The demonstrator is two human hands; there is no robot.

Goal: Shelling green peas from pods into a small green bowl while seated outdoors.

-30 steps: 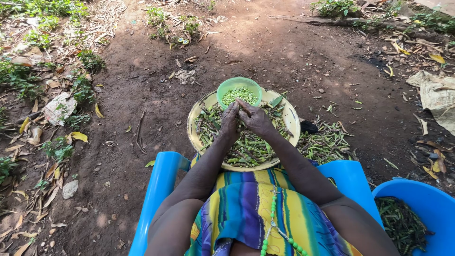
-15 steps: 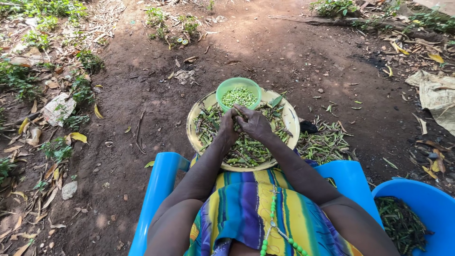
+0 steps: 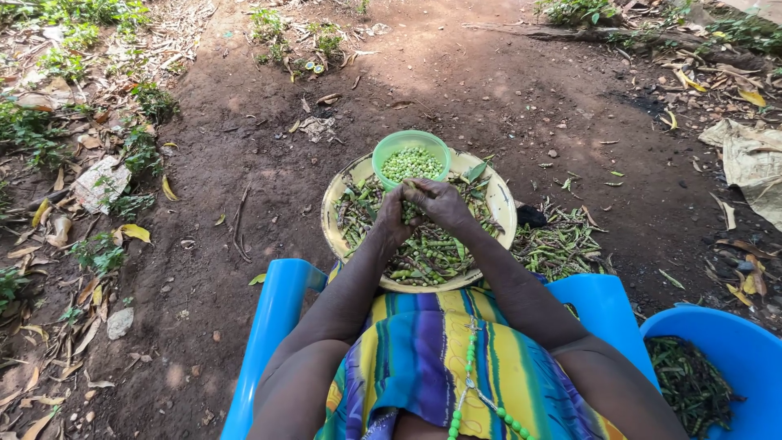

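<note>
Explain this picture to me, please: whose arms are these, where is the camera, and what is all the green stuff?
There is no machine here. A person wears a camera on the head, so you look down along their own two arms. They sit on a blue chair outdoors, over bare earth with dry leaves.

On the lap rests a round yellow tray heaped with green pods. At its far edge stands a small green bowl full of shelled green peas.

The left hand and right hand meet over the tray, just in front of the bowl, fingers pinched together on a pod; the pod itself is mostly hidden.

On the ground to the right lies a pile of pods, and a blue basin at the lower right holds darker pods.
</note>
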